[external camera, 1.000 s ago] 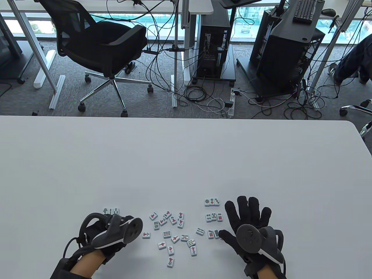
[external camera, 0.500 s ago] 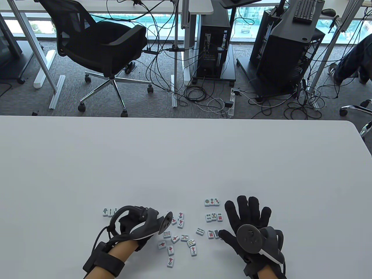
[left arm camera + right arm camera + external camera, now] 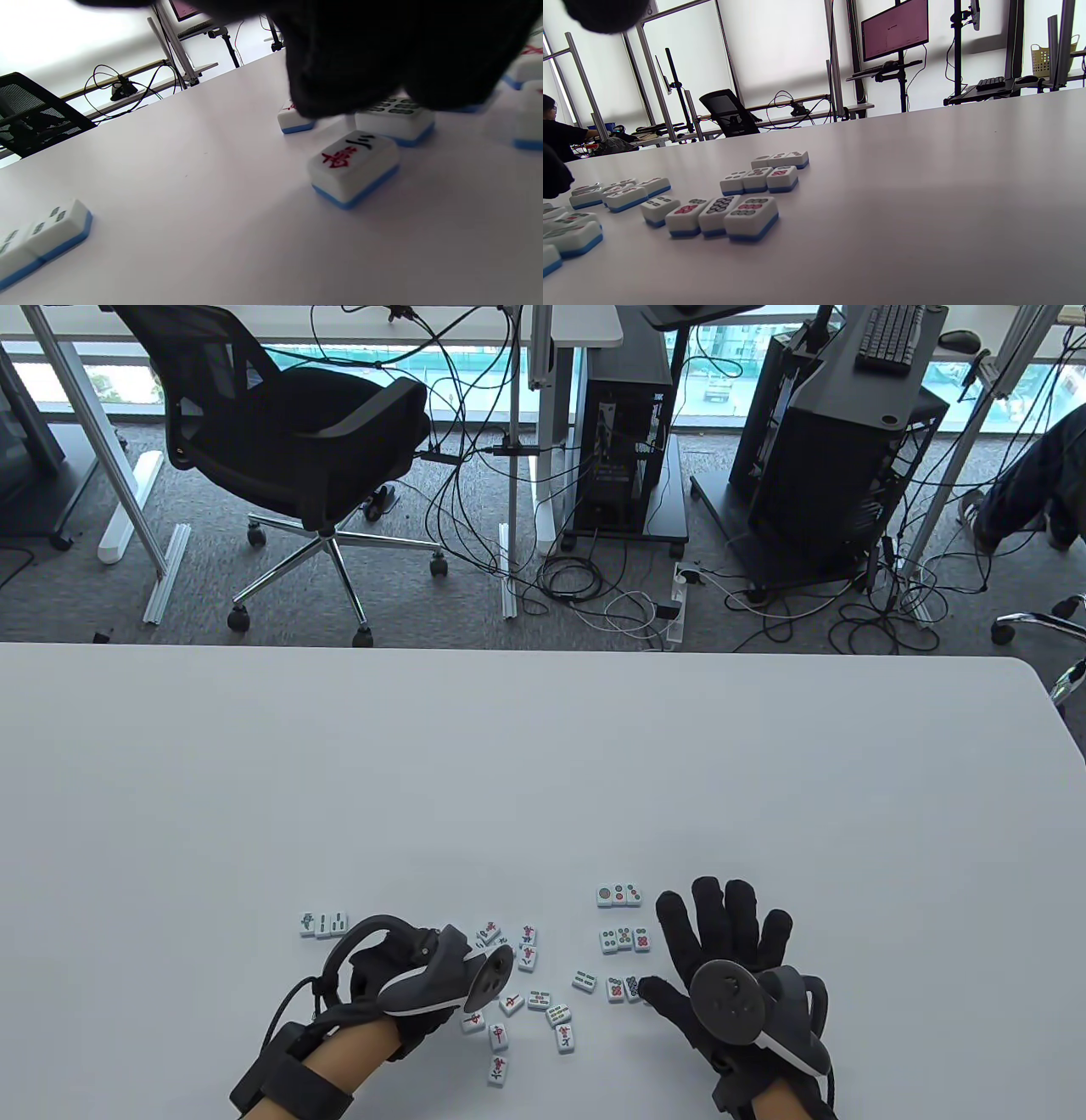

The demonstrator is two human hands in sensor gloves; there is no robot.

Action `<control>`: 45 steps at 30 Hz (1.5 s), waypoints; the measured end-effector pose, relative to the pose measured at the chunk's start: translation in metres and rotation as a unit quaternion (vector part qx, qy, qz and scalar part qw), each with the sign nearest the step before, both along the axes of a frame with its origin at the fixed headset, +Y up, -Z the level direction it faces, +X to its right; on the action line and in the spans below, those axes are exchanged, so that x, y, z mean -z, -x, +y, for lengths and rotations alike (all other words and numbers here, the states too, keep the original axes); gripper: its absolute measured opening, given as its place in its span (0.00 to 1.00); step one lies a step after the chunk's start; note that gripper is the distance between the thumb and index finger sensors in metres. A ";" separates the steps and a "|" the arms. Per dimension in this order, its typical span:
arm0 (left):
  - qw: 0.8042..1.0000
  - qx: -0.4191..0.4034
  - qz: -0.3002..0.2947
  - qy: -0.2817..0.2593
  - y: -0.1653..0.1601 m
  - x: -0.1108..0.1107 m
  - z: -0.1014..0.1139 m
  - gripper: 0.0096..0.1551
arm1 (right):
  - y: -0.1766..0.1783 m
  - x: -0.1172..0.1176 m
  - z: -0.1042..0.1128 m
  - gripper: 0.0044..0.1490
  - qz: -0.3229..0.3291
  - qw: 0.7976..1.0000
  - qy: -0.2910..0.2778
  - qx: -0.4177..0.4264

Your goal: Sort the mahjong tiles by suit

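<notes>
White table (image 3: 543, 780) carries loose mahjong tiles (image 3: 526, 976) at its near centre. Left hand (image 3: 407, 976) hovers over their left part, fingertips (image 3: 339, 84) down at a bamboo tile (image 3: 396, 116); grasp cannot be determined. Right hand (image 3: 730, 942) lies flat, fingers spread, right of the sorted dot tiles (image 3: 625, 938).

1. Table view looks down from above the counter (image 3: 543, 780), facing outward.
2. Both wrist views sit low, skimming the counter, close to the tiles (image 3: 354, 167).
3. All share the tiles.
</notes>
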State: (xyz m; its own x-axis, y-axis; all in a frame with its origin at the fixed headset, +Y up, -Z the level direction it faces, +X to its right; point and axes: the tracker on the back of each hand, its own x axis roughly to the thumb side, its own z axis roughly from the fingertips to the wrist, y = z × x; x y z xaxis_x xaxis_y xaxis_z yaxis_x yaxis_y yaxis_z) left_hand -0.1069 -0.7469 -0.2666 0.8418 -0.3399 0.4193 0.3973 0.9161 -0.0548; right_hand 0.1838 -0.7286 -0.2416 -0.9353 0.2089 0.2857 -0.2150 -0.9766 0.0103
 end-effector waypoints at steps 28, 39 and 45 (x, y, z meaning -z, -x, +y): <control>0.994 -0.073 0.082 -0.013 0.089 0.013 0.053 0.34 | -0.002 0.000 0.001 0.55 -0.004 1.000 -0.003 0.004; 0.990 -0.038 0.132 0.038 0.122 0.006 -0.004 0.34 | -0.002 0.000 0.000 0.54 -0.005 1.000 -0.004 0.002; 0.992 -0.012 0.125 0.025 0.121 0.004 -0.015 0.35 | -0.001 0.000 -0.001 0.55 -0.004 1.000 -0.002 -0.002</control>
State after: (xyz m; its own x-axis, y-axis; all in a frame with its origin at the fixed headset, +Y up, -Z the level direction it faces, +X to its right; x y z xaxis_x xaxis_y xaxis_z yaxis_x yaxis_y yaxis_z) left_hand -0.2279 -0.7618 -0.2704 0.9290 -0.3031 0.2124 0.3440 0.9188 -0.1935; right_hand 0.1851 -0.7293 -0.2419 -0.9381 0.2048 0.2792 -0.2118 -0.9773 0.0053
